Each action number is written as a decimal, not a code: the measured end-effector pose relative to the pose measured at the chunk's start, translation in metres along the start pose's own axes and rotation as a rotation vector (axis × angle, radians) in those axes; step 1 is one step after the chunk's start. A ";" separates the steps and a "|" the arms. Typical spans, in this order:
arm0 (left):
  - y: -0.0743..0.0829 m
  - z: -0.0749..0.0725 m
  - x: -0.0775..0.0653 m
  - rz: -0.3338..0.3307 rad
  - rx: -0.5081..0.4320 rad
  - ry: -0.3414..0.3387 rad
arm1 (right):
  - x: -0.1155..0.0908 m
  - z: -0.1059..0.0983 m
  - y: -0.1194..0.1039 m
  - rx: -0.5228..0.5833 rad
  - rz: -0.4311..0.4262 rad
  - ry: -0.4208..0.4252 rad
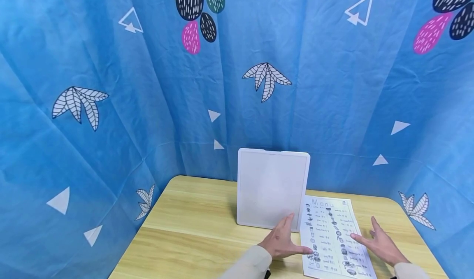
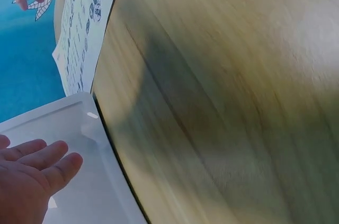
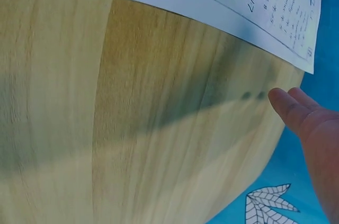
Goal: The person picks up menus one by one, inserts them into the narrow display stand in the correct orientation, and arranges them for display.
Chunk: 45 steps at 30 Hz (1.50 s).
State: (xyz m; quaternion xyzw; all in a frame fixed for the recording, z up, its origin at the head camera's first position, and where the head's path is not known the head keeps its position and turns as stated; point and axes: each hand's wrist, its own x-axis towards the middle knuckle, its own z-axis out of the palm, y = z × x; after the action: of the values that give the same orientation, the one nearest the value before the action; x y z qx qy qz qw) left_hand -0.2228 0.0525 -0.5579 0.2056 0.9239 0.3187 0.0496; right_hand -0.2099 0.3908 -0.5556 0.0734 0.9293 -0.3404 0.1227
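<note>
A handwritten sheet headed "Menu" [image 1: 327,233], with small drawings and prices in two columns, lies on the table. Left of it a white rectangular board [image 1: 272,188] stands propped near the curtain. My left hand [image 1: 282,240] hovers in front of the board's lower edge, fingers extended and thumb pointing over the sheet. Over the right edge of the sheet is my right hand [image 1: 381,242], its thumb and fingers spread. In the right wrist view the fingers [image 3: 288,108] are straight, above the table and apart from the paper. Neither hand holds anything.
The light wooden table [image 1: 200,229] has rounded far corners. A blue curtain [image 1: 266,122] printed with leaves, triangles and drop shapes hangs behind it and along both sides.
</note>
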 end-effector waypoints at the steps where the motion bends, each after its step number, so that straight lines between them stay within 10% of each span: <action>1: 0.000 0.001 0.000 -0.003 -0.003 0.002 | 0.000 0.000 0.000 0.002 0.000 0.000; 45: 0.012 0.039 0.004 -0.237 -0.322 -0.002 | 0.005 0.017 0.004 0.085 0.064 -0.008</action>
State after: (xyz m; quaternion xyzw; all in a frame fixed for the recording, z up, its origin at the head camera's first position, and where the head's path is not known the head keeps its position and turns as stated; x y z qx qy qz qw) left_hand -0.2135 0.0847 -0.5812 0.0850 0.8786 0.4543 0.1201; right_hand -0.2110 0.3826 -0.5718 0.1070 0.9107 -0.3757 0.1343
